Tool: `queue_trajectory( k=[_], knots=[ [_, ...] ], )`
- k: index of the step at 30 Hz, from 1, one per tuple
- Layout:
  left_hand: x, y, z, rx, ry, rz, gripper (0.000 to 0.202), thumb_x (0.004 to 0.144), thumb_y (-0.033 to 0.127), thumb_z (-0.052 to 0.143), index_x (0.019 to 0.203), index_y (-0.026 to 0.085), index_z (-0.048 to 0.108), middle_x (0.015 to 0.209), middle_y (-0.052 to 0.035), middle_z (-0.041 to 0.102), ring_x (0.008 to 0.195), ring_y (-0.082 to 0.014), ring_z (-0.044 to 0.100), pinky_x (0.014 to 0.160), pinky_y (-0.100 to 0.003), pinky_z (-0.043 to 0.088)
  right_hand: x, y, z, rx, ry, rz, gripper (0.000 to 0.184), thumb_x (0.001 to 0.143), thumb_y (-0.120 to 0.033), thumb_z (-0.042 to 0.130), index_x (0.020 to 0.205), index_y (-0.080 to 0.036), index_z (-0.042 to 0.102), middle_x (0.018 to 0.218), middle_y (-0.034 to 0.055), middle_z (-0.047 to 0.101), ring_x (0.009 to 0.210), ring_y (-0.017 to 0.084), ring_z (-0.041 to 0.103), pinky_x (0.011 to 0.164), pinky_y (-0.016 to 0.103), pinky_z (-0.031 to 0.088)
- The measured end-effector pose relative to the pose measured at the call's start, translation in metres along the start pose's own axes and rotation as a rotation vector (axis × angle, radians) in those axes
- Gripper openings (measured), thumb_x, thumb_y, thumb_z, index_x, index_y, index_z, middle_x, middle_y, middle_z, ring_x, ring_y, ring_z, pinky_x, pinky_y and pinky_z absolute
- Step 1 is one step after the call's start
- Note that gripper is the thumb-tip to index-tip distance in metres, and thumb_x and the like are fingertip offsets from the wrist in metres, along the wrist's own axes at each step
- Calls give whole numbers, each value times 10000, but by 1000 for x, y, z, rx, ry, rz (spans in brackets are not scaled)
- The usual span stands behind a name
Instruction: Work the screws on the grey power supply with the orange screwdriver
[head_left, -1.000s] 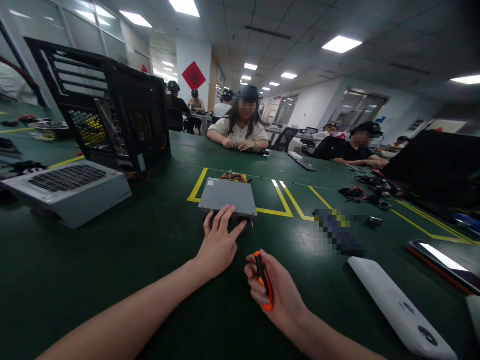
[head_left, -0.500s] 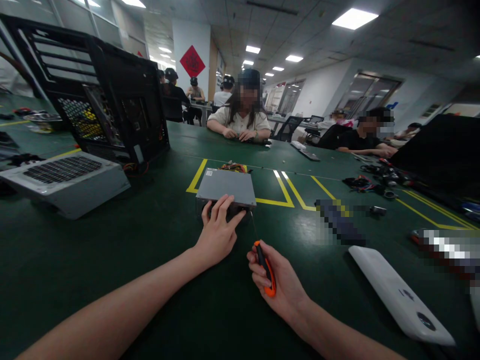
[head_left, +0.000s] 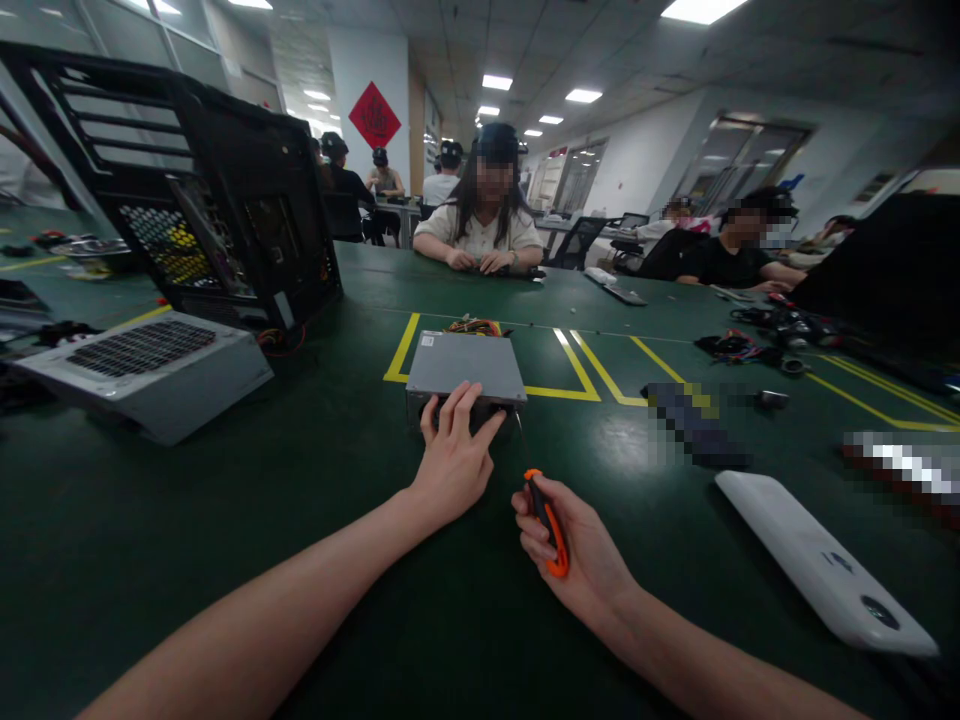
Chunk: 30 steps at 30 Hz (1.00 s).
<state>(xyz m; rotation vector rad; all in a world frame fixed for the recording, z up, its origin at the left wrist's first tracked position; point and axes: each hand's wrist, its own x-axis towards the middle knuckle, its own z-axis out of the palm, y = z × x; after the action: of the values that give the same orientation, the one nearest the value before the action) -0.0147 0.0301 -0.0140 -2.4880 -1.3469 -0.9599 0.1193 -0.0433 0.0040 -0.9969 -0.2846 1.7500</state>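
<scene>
A grey computer power supply point(head_left: 466, 362) lies on the green table, its bundled cables point(head_left: 474, 327) at the far side. My left hand point(head_left: 455, 460) rests against its near face with fingers spread, some reaching the top edge and the thumb near the right corner. In my right hand point(head_left: 574, 540) is a screwdriver point(head_left: 547, 522) with an orange and black handle, fingers wrapped round it. Its thin shaft points up at the near right corner of the power supply. Whether the tip sits in a screw cannot be made out.
To the left stand an open black computer case point(head_left: 225, 200) and another power supply point(head_left: 202, 385). A white device point(head_left: 817, 560) lies at right, with loose cables point(head_left: 731, 346) beyond. Across the table point(head_left: 360, 620) sits a person point(head_left: 480, 225).
The view has shifted slightly, moving the table things a little to the right in the picture. Both hands keep their places at the power supply, and the screwdriver stays at the same corner.
</scene>
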Motion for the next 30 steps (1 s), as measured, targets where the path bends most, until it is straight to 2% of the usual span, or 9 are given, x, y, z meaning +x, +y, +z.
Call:
queue_trajectory(
  k=[6,9,12,15,19,22,25,28,30],
  knots=[
    [0,0,-1,-4,6,10,452,724,124,500,1163,232,510,1359,-126,254,1293,-295,167,1023,-529,121,-5,2,0,-32,-33,50,225,819,-337,480,836,-125,552,649,8,511,470,44,429,420,141,351],
    [-1,0,-1,-11,3,11,459,722,121,498,1167,231,506,1359,-128,252,1294,-297,160,1022,-532,120,-5,1,-1,-47,-52,50,241,828,-344,458,864,-127,557,612,1,495,419,37,380,372,139,297],
    [-1,0,-2,-17,4,17,456,721,115,495,1163,228,511,1365,-127,246,1291,-300,167,1022,-530,123,-4,-1,-3,-38,-33,4,170,801,-303,508,784,-136,537,618,-4,502,378,14,312,334,131,231],
    [-1,-1,-3,-21,8,24,456,719,111,496,1160,226,512,1367,-122,247,1287,-305,172,1022,-531,123,-4,-1,-4,-19,-16,-16,149,780,-274,543,726,-139,516,643,0,516,396,13,337,345,124,257],
    [-2,-2,-2,-12,-1,34,463,720,117,502,1171,223,502,1361,-126,249,1293,-291,162,1027,-509,134,-5,-2,-4,-2,-40,51,200,814,-315,489,805,-126,552,641,12,512,455,42,425,407,138,354],
    [-1,-3,-1,-2,2,39,465,716,121,507,1170,222,502,1359,-128,249,1296,-288,157,1026,-502,143,-5,-1,-5,-4,-64,67,229,836,-321,441,869,-126,558,628,14,509,411,34,376,357,131,299],
    [-1,-3,-2,1,-1,50,462,722,120,501,1172,222,499,1359,-133,248,1295,-291,160,1022,-504,149,-5,-1,-6,-9,-58,38,158,817,-273,484,780,-128,537,637,13,518,380,12,307,322,117,227],
    [-1,-3,-3,-2,-5,51,460,726,118,497,1174,222,499,1359,-134,248,1294,-291,164,1025,-500,148,-6,-2,-5,-8,-51,9,118,791,-231,525,722,-136,509,655,12,529,401,12,334,340,113,250],
    [-2,-3,-3,-3,-2,43,462,726,112,494,1173,226,500,1359,-128,252,1294,-291,166,1027,-501,146,-7,-3,-5,-8,-67,20,141,799,-270,516,752,-137,523,656,15,525,433,30,382,368,124,294]
  ],
)
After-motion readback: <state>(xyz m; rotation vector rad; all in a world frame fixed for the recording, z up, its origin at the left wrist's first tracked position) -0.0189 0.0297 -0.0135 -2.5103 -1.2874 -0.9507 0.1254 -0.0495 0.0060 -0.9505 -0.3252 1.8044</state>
